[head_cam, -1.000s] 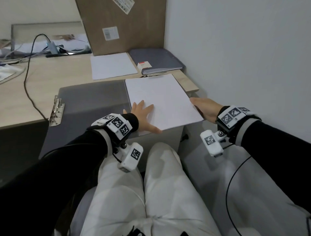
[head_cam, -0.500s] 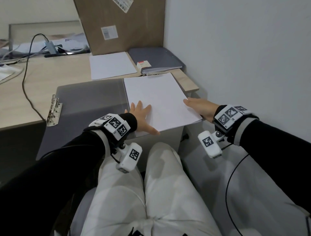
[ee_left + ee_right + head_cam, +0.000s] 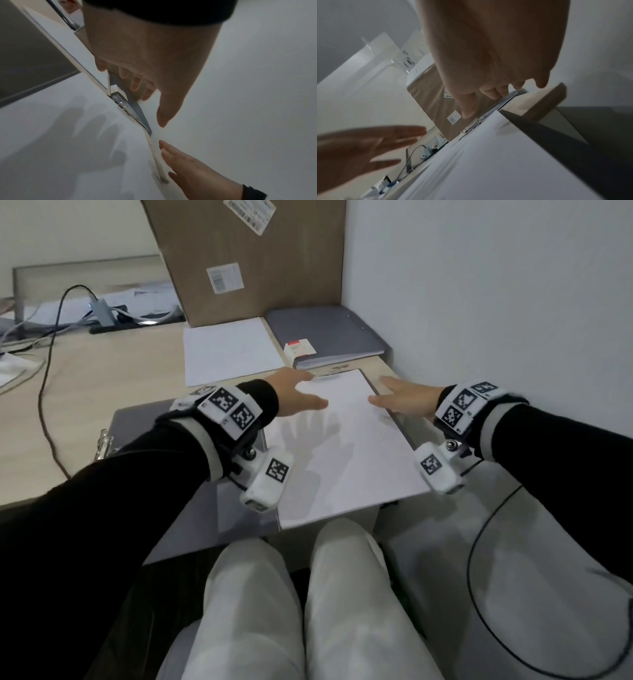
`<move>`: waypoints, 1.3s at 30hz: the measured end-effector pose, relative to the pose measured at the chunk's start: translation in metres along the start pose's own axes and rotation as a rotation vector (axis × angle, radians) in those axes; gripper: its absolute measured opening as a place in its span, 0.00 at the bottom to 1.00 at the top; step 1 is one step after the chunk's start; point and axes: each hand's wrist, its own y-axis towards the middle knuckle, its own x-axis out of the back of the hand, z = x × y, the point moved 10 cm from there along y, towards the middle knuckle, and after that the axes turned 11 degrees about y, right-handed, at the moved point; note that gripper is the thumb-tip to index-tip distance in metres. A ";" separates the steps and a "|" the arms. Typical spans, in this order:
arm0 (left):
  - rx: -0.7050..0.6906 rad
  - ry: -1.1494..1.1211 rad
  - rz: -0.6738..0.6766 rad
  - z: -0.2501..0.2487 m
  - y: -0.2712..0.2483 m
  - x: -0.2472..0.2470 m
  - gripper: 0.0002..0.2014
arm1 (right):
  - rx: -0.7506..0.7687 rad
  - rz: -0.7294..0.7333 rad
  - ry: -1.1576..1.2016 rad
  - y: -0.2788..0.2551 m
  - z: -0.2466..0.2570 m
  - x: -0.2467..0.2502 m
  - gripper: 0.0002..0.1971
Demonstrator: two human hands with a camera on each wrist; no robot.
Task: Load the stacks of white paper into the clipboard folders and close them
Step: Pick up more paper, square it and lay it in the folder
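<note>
Both hands hover with fingers straight, gripping nothing — left hand [image 3: 294, 397] over the far left corner of the paper stack [image 3: 346, 453], right hand [image 3: 402, 402] at its far right edge. That stack lies on the open grey clipboard folder [image 3: 191, 508], which overhangs the table [image 3: 102, 378] edge — a closed folder [image 3: 329, 335] sits beyond the stack.

Left hand [image 3: 294, 397], right hand [image 3: 402, 402]: both extended forward, fingers straight.

No legible text or labels
</note>
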 end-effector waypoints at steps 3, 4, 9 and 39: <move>-0.019 -0.002 0.001 -0.010 0.037 0.013 0.33 | 0.017 0.028 -0.123 0.033 0.013 -0.005 0.46; -0.025 -0.006 0.012 -0.013 0.049 0.013 0.33 | 0.005 0.031 -0.145 0.043 0.013 -0.007 0.47; -0.023 -0.037 0.062 -0.027 0.097 0.000 0.29 | -0.007 0.012 -0.145 0.061 0.020 -0.021 0.48; 0.080 0.474 0.163 0.042 0.111 -0.017 0.19 | -0.078 0.037 -0.259 0.075 0.007 -0.031 0.47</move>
